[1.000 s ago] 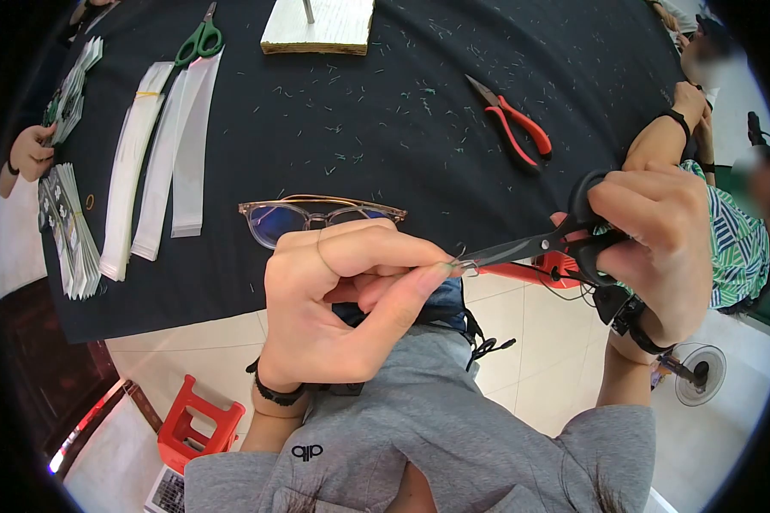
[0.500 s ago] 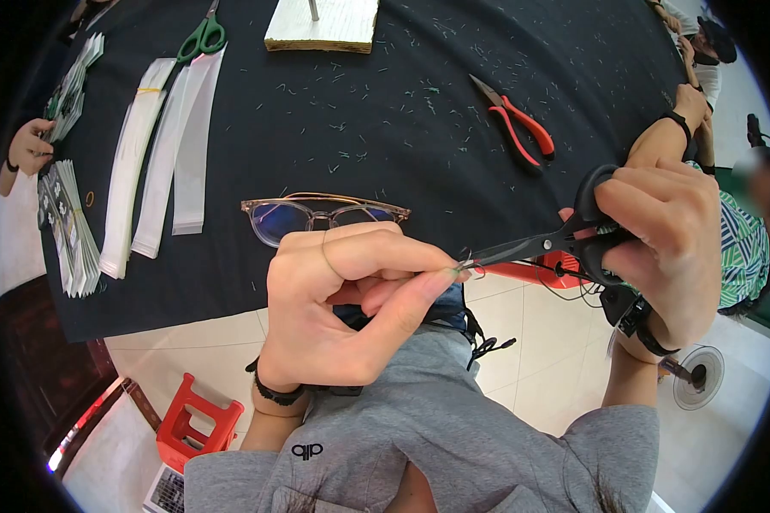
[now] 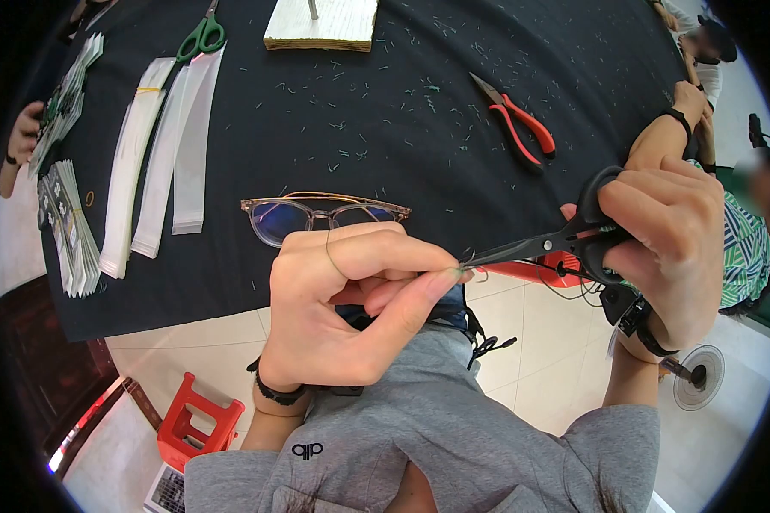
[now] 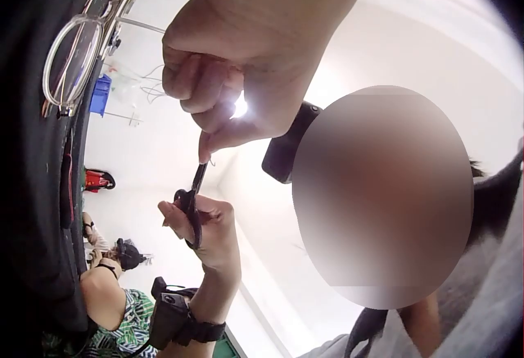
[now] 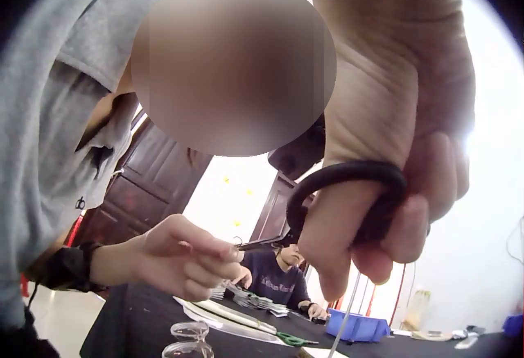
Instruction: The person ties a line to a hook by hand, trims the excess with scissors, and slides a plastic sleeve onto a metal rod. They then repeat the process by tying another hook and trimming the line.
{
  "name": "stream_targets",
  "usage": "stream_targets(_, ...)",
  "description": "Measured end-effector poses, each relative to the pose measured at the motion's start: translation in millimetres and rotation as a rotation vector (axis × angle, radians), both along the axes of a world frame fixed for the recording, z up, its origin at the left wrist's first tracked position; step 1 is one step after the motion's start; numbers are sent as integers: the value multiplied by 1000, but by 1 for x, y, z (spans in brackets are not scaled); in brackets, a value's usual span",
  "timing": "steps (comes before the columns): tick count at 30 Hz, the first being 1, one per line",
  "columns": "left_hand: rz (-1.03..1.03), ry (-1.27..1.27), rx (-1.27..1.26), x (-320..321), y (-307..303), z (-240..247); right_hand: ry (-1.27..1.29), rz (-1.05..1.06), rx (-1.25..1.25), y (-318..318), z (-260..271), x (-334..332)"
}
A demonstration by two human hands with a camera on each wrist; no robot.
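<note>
Head view: I've got the left hand (image 3: 312,316) pinching a tiny curved metallic piece (image 3: 468,257); right hand (image 3: 667,231) grips slim black scissors (image 3: 549,244), tips right at it, beside the black cloth-covered table (image 3: 239,282).

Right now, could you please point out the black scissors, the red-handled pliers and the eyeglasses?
Black scissors (image 3: 547,245), head view: pivot screw.
Red-handled pliers (image 3: 533,126), head view: upper handle.
Eyeglasses (image 3: 278,224), head view: image-left lens.

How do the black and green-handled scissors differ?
Handles: black on the black scissors, green on the green-handled scissors. State: the right hand holds the black scissors; the green-handled scissors lie on the table. Direction: the black scissors point toward the left hand; the others, away from the person. Shared: two finger loops each.
</note>
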State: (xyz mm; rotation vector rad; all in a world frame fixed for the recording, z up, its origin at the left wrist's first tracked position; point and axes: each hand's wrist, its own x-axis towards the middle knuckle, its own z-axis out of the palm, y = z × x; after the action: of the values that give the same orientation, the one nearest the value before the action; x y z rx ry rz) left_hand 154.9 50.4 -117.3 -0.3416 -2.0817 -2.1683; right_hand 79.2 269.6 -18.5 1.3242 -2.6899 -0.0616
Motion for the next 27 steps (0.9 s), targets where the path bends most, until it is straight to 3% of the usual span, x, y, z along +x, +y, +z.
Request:
stream_targets(13, 28, -114, -6, 2, 1, 4, 31, -45, 7, 6, -1, 1)
stream_targets(17, 46, -52, 4, 0, 0, -3, 34, -159, 47, 13, -3, -1)
stream_targets(19, 103, -148, 106, 1, 4, -3, 6, -223, 66, 13, -9, -5)
stream_targets(22, 131, -158, 125, 1, 1, -8, 13, -398, -33, 11, -28, -16)
stream_targets(27, 184, -186, 111, 3, -1, -8, 89, -372, -68, 11, -48, -16)
